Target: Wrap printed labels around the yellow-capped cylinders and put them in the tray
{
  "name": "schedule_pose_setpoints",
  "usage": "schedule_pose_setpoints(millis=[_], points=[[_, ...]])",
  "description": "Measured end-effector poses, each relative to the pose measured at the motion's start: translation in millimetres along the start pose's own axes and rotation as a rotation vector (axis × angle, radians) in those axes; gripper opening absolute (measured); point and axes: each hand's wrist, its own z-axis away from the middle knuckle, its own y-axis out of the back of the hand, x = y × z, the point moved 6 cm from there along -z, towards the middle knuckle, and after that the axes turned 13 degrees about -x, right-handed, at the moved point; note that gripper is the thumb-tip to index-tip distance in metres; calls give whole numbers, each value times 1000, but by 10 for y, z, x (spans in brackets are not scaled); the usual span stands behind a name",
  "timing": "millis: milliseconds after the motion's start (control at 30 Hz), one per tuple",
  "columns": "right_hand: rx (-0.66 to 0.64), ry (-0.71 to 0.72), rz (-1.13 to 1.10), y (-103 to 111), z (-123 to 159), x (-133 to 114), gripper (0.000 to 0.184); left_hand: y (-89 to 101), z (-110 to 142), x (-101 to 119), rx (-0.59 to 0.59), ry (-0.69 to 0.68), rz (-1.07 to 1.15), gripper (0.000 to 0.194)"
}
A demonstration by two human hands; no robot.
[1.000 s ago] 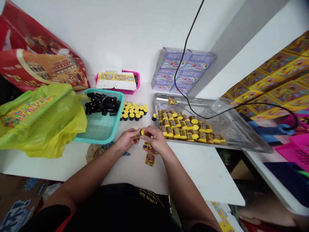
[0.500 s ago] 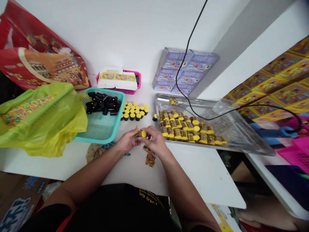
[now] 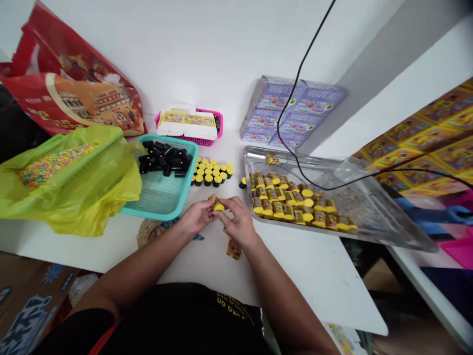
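Between both hands, above the front of the white table, is a small yellow-capped canister [image 3: 218, 206] with a printed label around it. My left hand [image 3: 199, 215] pinches it from the left, and my right hand [image 3: 238, 221] closes on it from the right. Part of the canister is hidden by fingers. Below my right hand lie printed label strips [image 3: 234, 248], partly covered by it. Beyond the hands stand several unlabelled black canisters with yellow caps [image 3: 209, 173]. To the right, a metal tray [image 3: 373, 212] bears rows of labelled canisters [image 3: 283, 199].
Left of the hands sits a turquoise basket [image 3: 157, 199] of black tubes [image 3: 166, 159], beside a yellow bag [image 3: 92, 197] of coloured beads. A pink basket [image 3: 201, 142] and purple boxes [image 3: 284, 111] stand at the wall. A black cable [image 3: 284, 111] hangs across the tray.
The canister has tilted, its yellow cap now facing down towards me. Both hands still hold it, and the whole view has shifted slightly.
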Motion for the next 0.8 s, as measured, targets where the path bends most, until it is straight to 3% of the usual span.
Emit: schedule_pose_setpoints(millis=[200,467,800], points=[[-1,77,238,-30,20,-56,30,-76,3,-8,-28,50,65,12],[62,24,0,-1,21,41,32,-46,2,-15,16,46,13,11],[22,10,26,-72,4,61,29,-29,4,52,26,32,-96,17]])
